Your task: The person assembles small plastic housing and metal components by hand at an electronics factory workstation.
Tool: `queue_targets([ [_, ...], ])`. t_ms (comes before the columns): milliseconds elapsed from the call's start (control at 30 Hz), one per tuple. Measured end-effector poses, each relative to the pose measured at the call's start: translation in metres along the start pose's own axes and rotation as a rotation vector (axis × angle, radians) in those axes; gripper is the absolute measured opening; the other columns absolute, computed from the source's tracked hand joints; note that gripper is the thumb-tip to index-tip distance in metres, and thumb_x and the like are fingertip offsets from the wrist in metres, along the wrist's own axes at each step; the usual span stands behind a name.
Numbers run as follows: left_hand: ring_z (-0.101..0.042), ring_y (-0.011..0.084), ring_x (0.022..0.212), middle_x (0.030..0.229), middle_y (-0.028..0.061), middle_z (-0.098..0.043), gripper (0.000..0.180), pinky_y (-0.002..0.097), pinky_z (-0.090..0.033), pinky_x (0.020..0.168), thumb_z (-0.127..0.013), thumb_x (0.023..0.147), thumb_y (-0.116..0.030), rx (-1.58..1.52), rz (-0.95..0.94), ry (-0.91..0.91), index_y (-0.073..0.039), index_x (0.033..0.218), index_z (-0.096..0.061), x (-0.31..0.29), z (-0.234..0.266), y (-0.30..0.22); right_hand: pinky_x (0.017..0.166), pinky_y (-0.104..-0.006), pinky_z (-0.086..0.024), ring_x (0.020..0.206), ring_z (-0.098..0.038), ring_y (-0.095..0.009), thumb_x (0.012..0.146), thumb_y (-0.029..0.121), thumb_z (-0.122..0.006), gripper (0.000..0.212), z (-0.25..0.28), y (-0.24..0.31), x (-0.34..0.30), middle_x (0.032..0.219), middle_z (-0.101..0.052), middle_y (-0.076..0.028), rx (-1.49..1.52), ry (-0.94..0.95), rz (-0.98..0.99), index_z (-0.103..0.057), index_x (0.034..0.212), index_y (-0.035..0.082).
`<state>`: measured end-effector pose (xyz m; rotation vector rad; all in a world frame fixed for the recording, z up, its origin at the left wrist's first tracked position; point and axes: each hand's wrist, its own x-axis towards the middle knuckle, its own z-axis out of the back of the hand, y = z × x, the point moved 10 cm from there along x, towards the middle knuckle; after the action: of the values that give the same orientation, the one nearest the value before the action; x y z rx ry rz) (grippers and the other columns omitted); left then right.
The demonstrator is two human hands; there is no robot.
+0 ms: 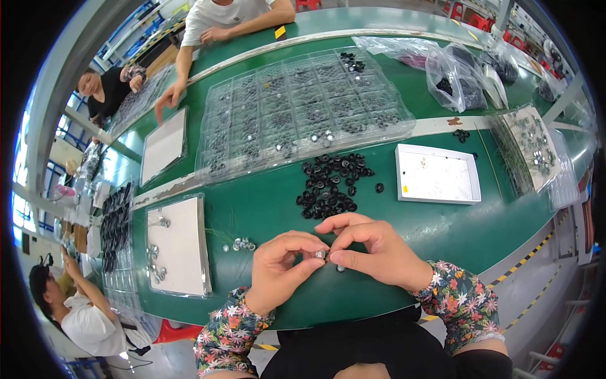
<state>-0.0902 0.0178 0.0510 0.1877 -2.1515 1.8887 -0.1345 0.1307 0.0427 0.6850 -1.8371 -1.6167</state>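
Observation:
In front of me, just above the table's near edge, my left hand (278, 266) pinches a small silver round metal part (320, 254) between thumb and fingertips. My right hand (377, 250) comes in from the other side, its thumb and fingers closed together close against the same part. Whatever sits between the right fingertips is too small to make out. Under the right fingers lies another small silver part (341, 268). Beyond my hands spreads a heap of small black round parts (331, 183). A few silver round parts (242, 244) with thin wires lie to the left of my left hand.
A shallow white box (438, 174) stands to the right. Behind the heap lies a large clear compartment tray (297, 114). On the left, a pale board (178, 243) carries silver parts; another stack (533, 148) is at far right. Across the table, a person's hand (169, 98) touches a board.

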Motion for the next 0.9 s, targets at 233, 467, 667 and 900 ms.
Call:
queue_targets([
  [233, -0.062, 0.0178, 0.094, 0.105, 0.014, -0.062, 0.023, 0.0277, -0.051, 0.078, -0.059, 0.085, 0.01, -0.175, 0.086, -0.008, 0.002, 0.106, -0.06, -0.001, 0.001, 0.008, 0.091, -0.032, -0.043, 0.105, -0.057, -0.02, 0.082, 0.011, -0.069, 0.006, 0.005, 0.011, 0.0, 0.116, -0.059, -0.01, -0.098, -0.052, 0.088, -0.067, 0.084, 0.005],
  [467, -0.061, 0.0162, 0.088, 0.103, 0.0144, -0.063, 0.02, 0.0284, -0.052, 0.077, -0.054, 0.088, 0.008, -0.327, 0.136, -0.023, 0.001, 0.106, -0.058, -0.002, 0.002, 0.014, 0.091, -0.0378, -0.044, 0.109, -0.055, -0.026, 0.076, 0.011, -0.072, 0.008, 0.0, 0.031, -0.005, 0.117, -0.058, -0.008, -0.458, -0.099, 0.287, -0.067, 0.082, 0.008],
  [667, -0.06, 0.0157, 0.087, 0.104, 0.0146, -0.063, 0.019, 0.0292, -0.05, 0.079, -0.054, 0.087, 0.009, -0.368, 0.12, -0.109, 0.0, 0.103, -0.058, -0.003, 0.012, 0.014, 0.101, -0.0427, -0.038, 0.123, -0.045, -0.03, 0.071, 0.011, -0.076, 0.019, 0.005, 0.037, -0.004, 0.125, -0.056, -0.008, -0.652, -0.091, 0.272, -0.071, 0.089, 0.009],
  [900, -0.055, 0.0145, 0.098, 0.11, 0.0114, -0.055, 0.023, 0.0273, -0.046, 0.084, -0.057, 0.084, 0.012, -0.117, 0.065, -0.086, 0.001, 0.104, -0.064, 0.002, 0.005, 0.008, 0.103, -0.0433, -0.037, 0.126, -0.044, -0.031, 0.071, 0.013, -0.077, 0.02, 0.008, 0.036, 0.0, 0.126, -0.056, -0.009, -0.481, -0.107, 0.25, -0.07, 0.089, 0.008],
])
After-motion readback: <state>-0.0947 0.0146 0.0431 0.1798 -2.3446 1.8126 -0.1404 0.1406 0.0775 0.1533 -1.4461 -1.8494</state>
